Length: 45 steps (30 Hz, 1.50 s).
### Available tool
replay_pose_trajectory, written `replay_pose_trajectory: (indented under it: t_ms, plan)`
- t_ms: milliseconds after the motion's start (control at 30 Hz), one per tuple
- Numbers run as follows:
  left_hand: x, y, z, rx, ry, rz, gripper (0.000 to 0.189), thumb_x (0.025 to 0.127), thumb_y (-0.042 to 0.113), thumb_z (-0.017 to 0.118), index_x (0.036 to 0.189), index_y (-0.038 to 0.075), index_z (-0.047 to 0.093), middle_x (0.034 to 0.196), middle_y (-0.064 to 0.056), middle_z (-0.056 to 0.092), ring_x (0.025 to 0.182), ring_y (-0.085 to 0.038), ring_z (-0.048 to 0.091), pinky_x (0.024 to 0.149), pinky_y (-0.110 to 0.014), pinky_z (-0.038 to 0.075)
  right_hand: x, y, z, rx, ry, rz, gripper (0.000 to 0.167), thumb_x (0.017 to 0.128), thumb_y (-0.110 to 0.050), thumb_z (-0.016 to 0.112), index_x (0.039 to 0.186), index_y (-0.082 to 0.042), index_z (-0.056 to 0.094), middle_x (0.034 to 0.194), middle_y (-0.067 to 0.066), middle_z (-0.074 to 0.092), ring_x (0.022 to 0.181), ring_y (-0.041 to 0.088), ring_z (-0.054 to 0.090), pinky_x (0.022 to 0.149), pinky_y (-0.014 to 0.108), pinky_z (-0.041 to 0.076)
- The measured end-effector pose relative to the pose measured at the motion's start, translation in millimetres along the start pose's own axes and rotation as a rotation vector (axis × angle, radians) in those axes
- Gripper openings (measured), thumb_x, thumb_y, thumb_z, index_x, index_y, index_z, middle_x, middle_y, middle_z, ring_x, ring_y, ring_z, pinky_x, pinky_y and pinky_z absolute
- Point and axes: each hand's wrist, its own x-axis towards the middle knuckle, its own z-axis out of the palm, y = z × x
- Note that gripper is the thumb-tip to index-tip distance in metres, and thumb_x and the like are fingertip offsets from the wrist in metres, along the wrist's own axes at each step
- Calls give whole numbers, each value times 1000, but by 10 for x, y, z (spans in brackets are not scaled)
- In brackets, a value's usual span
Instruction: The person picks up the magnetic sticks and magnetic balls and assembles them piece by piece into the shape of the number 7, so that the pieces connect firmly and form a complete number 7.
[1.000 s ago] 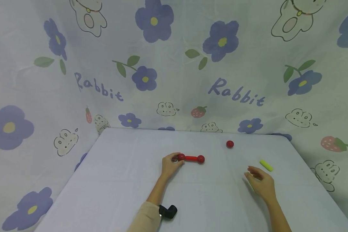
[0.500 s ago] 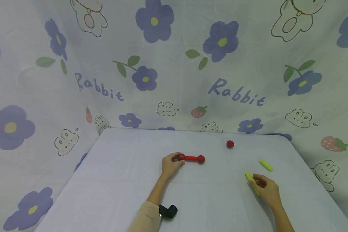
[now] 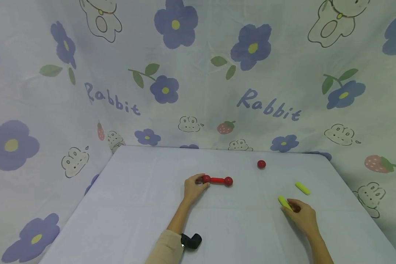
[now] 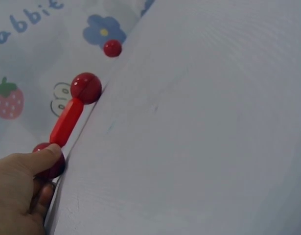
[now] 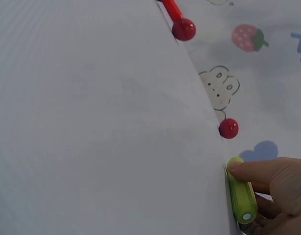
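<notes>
With thumb and fingers my left hand (image 3: 193, 189) grips the left ball (image 4: 51, 164) of a red dumbbell-shaped piece. That piece is a short red rod (image 3: 217, 180) with a dark red ball at each end; its right ball (image 3: 228, 181) is untouched. My right hand (image 3: 305, 218) pinches a yellow-green rod (image 5: 242, 196), thumb on one side and fingers on the other. In the right wrist view a small pale disc shows at the rod's near end. The hand hides part of this rod in the head view.
A second yellow-green rod (image 3: 303, 188) lies just beyond my right hand. Farther back is a loose dark red ball (image 3: 261, 164). White cloth covers the table (image 3: 145, 190), with a printed curtain (image 3: 198, 73) behind it.
My right hand has shifted slightly toward me and to the right, and the yellow-green rod in it shows more than at first. The left hand and the red piece have stayed still.
</notes>
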Motion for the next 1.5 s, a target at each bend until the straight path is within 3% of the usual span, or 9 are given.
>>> replay_pose_trajectory:
  t_ms: [200, 433, 867, 967, 1167, 1500]
  plan:
    - [-7, -2, -1, 2, 0, -8, 39, 74, 8, 78, 108, -5, 66, 97, -17, 69, 83, -27, 65, 74, -31, 55, 18, -48, 17, 16, -23, 28, 43, 84, -19, 71, 111, 12, 60, 96, 24, 66, 83, 32, 62, 65, 25, 48]
    - [-10, -9, -1, 6, 2, -4, 38, 74, 9, 78, 108, -5, 67, 98, -17, 69, 83, -27, 65, 74, -30, 55, 34, -97, 39, 80, -58, 64, 43, 90, -19, 63, 116, 15, 56, 99, 25, 65, 84, 28, 62, 63, 19, 47]
    - [-7, -7, -2, 6, 8, -13, 38, 74, 9, 78, 108, -4, 67, 99, -17, 69, 83, -26, 65, 74, -31, 55, 78, -263, 156, 220, -182, 178, 53, 92, -30, 60, 127, 9, 51, 119, 26, 58, 108, 34, 55, 75, 16, 45]
    - [-10, 0, -6, 0, 8, 1, 38, 74, 9, 78, 108, -4, 67, 99, -17, 69, 82, -26, 65, 74, -31, 55, 83, -308, 202, 272, -183, 193, 53, 91, -30, 62, 126, 9, 52, 118, 24, 58, 105, 29, 56, 74, 16, 45]
    - [-13, 5, -10, -4, 10, 12, 39, 74, 10, 79, 107, -5, 67, 97, -17, 69, 81, -26, 65, 73, -32, 55, 109, -395, 313, 407, -181, 211, 50, 88, -26, 66, 122, 9, 55, 107, 17, 64, 85, 8, 58, 70, 19, 50]
    - [-7, -21, 2, 1, 15, 18, 39, 73, 10, 80, 107, -5, 67, 96, -16, 70, 80, -25, 65, 72, -30, 55, 130, -536, 489, 527, -190, 212, 46, 86, -17, 68, 119, 12, 56, 102, 16, 66, 80, 9, 61, 69, 21, 53]
